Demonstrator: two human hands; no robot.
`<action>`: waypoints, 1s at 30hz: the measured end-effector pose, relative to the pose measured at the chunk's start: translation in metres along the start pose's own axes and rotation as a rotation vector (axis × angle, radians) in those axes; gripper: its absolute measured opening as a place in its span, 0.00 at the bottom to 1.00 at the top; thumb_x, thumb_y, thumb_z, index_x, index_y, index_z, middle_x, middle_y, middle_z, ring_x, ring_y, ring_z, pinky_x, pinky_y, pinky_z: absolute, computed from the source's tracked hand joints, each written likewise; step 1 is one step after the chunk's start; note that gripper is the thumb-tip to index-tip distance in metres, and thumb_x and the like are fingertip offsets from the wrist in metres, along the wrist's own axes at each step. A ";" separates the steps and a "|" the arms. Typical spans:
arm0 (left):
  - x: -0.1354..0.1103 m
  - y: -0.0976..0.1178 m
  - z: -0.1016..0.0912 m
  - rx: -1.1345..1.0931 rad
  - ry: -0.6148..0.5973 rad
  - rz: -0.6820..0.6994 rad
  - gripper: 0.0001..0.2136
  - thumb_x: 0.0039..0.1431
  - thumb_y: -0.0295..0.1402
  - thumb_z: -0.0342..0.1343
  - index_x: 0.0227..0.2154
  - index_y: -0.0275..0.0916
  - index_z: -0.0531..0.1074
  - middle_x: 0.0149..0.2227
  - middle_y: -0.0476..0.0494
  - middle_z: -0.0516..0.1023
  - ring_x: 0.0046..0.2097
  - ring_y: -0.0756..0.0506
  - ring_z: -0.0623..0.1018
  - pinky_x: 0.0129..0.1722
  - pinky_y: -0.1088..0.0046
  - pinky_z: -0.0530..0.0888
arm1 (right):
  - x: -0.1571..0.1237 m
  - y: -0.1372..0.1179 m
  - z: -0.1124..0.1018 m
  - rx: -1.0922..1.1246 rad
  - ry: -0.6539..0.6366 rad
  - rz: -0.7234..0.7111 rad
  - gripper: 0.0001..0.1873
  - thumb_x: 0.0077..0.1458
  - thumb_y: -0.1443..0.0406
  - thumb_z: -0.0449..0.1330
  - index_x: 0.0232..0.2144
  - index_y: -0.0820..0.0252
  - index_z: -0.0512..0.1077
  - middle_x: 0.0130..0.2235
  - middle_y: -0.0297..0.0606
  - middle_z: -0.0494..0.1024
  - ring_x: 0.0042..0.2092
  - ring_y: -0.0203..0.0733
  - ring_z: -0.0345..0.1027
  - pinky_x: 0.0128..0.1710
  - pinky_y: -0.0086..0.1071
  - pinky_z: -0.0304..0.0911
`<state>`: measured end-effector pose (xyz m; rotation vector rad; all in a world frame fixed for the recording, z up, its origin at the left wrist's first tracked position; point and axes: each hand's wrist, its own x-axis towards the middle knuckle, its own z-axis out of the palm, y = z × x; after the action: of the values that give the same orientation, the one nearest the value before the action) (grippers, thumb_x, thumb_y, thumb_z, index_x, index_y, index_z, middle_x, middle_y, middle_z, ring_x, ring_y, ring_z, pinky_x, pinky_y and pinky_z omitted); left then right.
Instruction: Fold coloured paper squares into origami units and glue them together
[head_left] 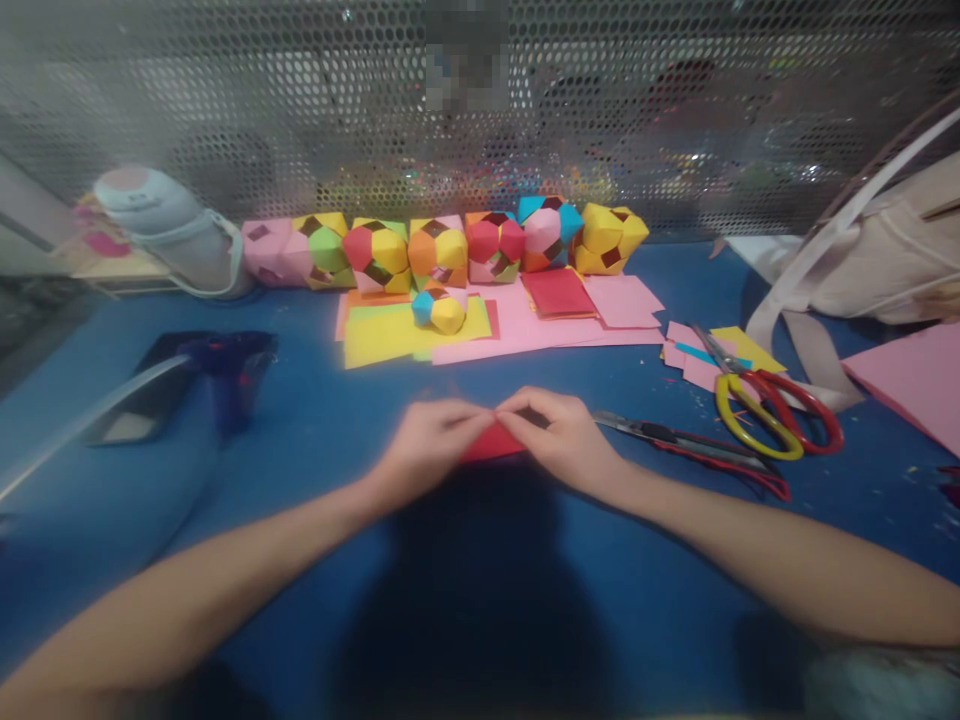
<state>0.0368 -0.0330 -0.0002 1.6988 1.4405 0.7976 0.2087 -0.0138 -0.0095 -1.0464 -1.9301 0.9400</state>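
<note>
A piece of red paper (pixel 491 443) is held between my two hands over the middle of the blue table. My left hand (pixel 433 440) pinches its upper edge from the left. From the right, my right hand (pixel 559 430) pinches the same edge, and the fingertips of both hands meet there. Part of the paper is hidden behind the fingers. Just right of my right hand lies a box cutter (pixel 675 440) with a dark handle and a red cord. Beyond it rest scissors (pixel 761 400) with one yellow and one red handle loop.
Several folded paper balls (pixel 448 252) line the back by a perforated metal panel (pixel 360 110). Before them lie coloured sheets (pixel 390 335), a small paper ball (pixel 448 314) and a red paper stack (pixel 559 293). A blue glue gun (pixel 229 375) is at left, a fabric bag (pixel 877 240) at right.
</note>
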 end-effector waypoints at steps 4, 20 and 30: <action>-0.001 0.002 -0.001 -0.054 -0.016 -0.023 0.12 0.53 0.35 0.53 0.36 0.37 0.78 0.37 0.44 0.81 0.38 0.45 0.78 0.41 0.72 0.73 | 0.001 0.000 -0.003 -0.028 0.049 -0.028 0.06 0.53 0.69 0.55 0.27 0.59 0.72 0.28 0.34 0.77 0.30 0.35 0.70 0.32 0.28 0.64; 0.004 -0.020 -0.003 -0.221 -0.040 0.046 0.15 0.53 0.28 0.47 0.36 0.41 0.78 0.41 0.44 0.80 0.44 0.45 0.77 0.45 0.68 0.73 | 0.000 0.002 -0.003 -0.073 0.094 -0.068 0.06 0.54 0.69 0.55 0.27 0.60 0.72 0.28 0.34 0.77 0.31 0.36 0.70 0.31 0.28 0.65; 0.003 -0.007 -0.004 -0.267 -0.048 -0.125 0.15 0.55 0.40 0.53 0.40 0.39 0.77 0.43 0.43 0.79 0.43 0.44 0.77 0.44 0.68 0.72 | 0.000 0.002 -0.003 -0.070 0.112 -0.065 0.06 0.54 0.69 0.56 0.27 0.59 0.72 0.28 0.34 0.77 0.30 0.35 0.70 0.32 0.29 0.65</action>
<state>0.0305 -0.0294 -0.0038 1.4040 1.3292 0.8340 0.2123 -0.0125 -0.0094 -1.0469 -1.9041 0.7665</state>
